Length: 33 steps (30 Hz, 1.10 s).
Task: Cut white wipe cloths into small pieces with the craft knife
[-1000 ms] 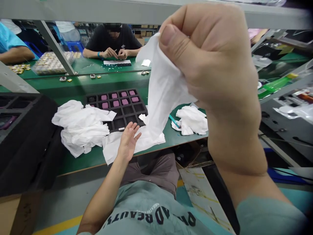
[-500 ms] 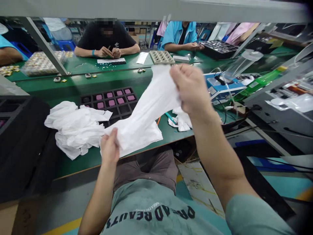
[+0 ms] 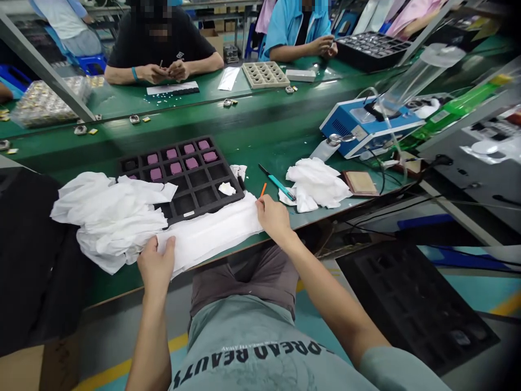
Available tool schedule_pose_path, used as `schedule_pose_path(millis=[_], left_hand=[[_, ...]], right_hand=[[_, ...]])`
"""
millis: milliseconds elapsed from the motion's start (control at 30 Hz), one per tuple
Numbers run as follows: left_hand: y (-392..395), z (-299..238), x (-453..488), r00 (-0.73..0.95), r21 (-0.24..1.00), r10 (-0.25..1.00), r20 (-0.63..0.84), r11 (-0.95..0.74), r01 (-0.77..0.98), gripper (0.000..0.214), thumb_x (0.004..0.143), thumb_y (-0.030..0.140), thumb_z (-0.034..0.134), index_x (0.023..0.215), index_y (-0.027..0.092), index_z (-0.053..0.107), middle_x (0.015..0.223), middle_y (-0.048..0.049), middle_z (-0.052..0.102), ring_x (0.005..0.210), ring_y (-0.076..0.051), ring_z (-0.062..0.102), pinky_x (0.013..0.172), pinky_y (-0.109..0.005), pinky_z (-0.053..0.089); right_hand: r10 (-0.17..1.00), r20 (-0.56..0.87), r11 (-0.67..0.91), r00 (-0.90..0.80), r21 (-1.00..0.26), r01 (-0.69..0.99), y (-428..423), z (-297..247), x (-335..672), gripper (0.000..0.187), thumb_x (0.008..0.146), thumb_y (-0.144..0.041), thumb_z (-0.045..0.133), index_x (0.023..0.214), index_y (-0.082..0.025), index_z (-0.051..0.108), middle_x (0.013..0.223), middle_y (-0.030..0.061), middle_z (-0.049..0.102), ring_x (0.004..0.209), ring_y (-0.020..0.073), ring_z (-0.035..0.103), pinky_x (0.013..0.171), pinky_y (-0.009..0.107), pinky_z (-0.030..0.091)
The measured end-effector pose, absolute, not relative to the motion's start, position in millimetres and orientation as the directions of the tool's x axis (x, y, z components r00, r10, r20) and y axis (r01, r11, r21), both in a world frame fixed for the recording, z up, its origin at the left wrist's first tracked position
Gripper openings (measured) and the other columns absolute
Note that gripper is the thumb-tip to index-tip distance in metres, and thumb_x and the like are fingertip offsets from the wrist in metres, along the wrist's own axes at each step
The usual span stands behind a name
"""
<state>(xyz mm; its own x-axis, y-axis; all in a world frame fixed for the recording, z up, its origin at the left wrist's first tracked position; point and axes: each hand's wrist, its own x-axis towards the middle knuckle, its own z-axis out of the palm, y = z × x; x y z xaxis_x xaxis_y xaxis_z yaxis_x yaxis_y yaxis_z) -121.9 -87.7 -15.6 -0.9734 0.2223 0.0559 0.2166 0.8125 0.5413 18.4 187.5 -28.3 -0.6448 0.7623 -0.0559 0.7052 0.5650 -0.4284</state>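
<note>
A long strip of white cloth [image 3: 215,231] lies stretched along the front edge of the green bench, on top of more white layers. My right hand [image 3: 275,218] pinches its right end. At the left end, my left hand [image 3: 157,266] has closed on the cloth, thumb and fingers at its edge. Beside my left hand is a crumpled heap of white cloths [image 3: 109,217]. Just behind the strip sits a black compartment tray [image 3: 195,190] with several purple pieces [image 3: 191,163] in its slots and a white scrap [image 3: 227,188].
Right of the tray lie a teal-handled knife [image 3: 280,184], an orange stick [image 3: 263,190] and crumpled white cloths [image 3: 315,184]. Behind these stand a dispenser bottle [image 3: 328,147] and a blue machine [image 3: 358,127]. Two co-workers [image 3: 158,49] sit across the bench.
My right hand has come down and toward me, bringing the raised cloth down flat on the bench. My left hand has shifted slightly left and down. The view has tilted lower.
</note>
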Motion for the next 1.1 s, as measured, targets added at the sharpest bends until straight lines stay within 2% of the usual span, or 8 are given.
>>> schedule_pose_path(millis=[167,267,400,533,800,933,1000,1100], left_hand=[[-86.4,5.9,-109.5,-0.969,0.428,0.198,0.144,0.871,0.242,0.05,0.087,0.057,0.056,0.12,0.021,0.062,0.107,-0.0127,0.07,0.101,-0.034,0.064,0.082,-0.041,0.047],[-84.8,13.0,-111.5,-0.971,0.396,0.222,0.091,0.886,0.239,0.052,0.088,0.061,0.053,0.118,0.02,0.063,0.117,-0.017,0.069,0.112,-0.04,0.061,0.086,-0.048,0.048],[-77.7,11.7,-124.4,-0.983,0.352,0.184,-0.018,0.921,0.167,0.055,0.082,0.064,0.057,0.11,0.017,0.064,0.112,-0.0208,0.07,0.105,-0.043,0.063,0.081,-0.052,0.049],[-76.1,1.9,-134.8,-0.989,0.411,0.149,-0.017,0.902,0.129,0.048,0.076,0.057,0.063,0.103,0.018,0.067,0.092,-0.0139,0.07,0.087,-0.035,0.064,0.076,-0.046,0.049],[-98.7,-4.2,-141.5,-0.932,0.683,0.357,-0.063,0.696,0.221,0.039,0.074,0.049,0.062,0.094,0.018,0.073,0.072,-0.0032,0.065,0.065,-0.021,0.055,0.065,-0.032,0.046],[-111.3,-3.1,-140.4,-0.87,0.791,0.492,0.027,0.522,0.32,0.027,0.074,0.044,0.066,0.088,0.021,0.071,0.095,-0.006,0.071,0.089,-0.024,0.064,0.084,-0.035,0.051],[-121.5,-0.9,-138.3,-0.812,0.761,0.578,0.08,0.491,0.425,0.019,0.075,0.04,0.065,0.081,0.023,0.071,0.105,-0.0082,0.072,0.104,-0.028,0.064,0.098,-0.041,0.048],[-140.3,7.8,-134.6,-0.702,0.67,0.71,-0.051,0.546,0.503,0.021,0.075,0.041,0.066,0.087,0.028,0.076,0.126,-0.0089,0.068,0.124,-0.035,0.058,0.106,-0.049,0.044]], right_hand=[[0.75,0.011,0.573,-0.662,-0.511,0.641,200.0,-25.5,29.2,0.029,0.099,-0.035,0.052,0.119,-0.018,0.062,0.113,0.013,0.073,0.098,0.0276,0.069,0.078,0.034,0.048],[0.73,-0.008,0.543,-0.684,-0.599,0.588,207.3,-24.0,23.3,0.035,0.096,-0.042,0.057,0.12,-0.018,0.063,0.113,0.0103,0.073,0.098,0.0246,0.068,0.082,0.034,0.049],[0.684,-0.07,0.53,-0.726,-0.637,0.561,218.7,-20.1,0.5,0.04,0.09,-0.038,0.065,0.124,-0.016,0.063,0.119,0.0109,0.071,0.107,0.0249,0.066,0.086,0.033,0.048],[0.607,-0.152,0.536,-0.78,-0.647,0.543,232.5,-17.7,-14.2,0.044,0.08,-0.03,0.075,0.12,-0.014,0.067,0.112,0.0105,0.073,0.102,0.0251,0.067,0.082,0.031,0.048],[0.487,-0.118,0.544,-0.865,-0.734,0.406,250.8,-21.3,8.6,0.037,0.077,-0.027,0.071,0.11,-0.011,0.073,0.084,0.0029,0.068,0.076,0.0167,0.061,0.071,0.029,0.046],[0.414,0.015,0.576,-0.91,-0.779,0.249,245.8,-20.7,40.2,0.02,0.08,-0.025,0.064,0.094,-0.017,0.077,0.088,0.0056,0.071,0.081,0.0195,0.061,0.078,0.033,0.048],[0.347,0.105,0.634,-0.932,-0.758,0.151,240.4,-23.3,58.9,0.02,0.081,-0.018,0.059,0.087,-0.019,0.077,0.093,0.0072,0.073,0.089,0.0218,0.062,0.086,0.036,0.048],[0.247,0.149,0.716,-0.957,-0.694,0.076,236.1,-27.8,77.5,0.029,0.078,-0.01,0.053,0.089,-0.02,0.078,0.098,0.0092,0.072,0.099,0.0253,0.06,0.095,0.041,0.047]])
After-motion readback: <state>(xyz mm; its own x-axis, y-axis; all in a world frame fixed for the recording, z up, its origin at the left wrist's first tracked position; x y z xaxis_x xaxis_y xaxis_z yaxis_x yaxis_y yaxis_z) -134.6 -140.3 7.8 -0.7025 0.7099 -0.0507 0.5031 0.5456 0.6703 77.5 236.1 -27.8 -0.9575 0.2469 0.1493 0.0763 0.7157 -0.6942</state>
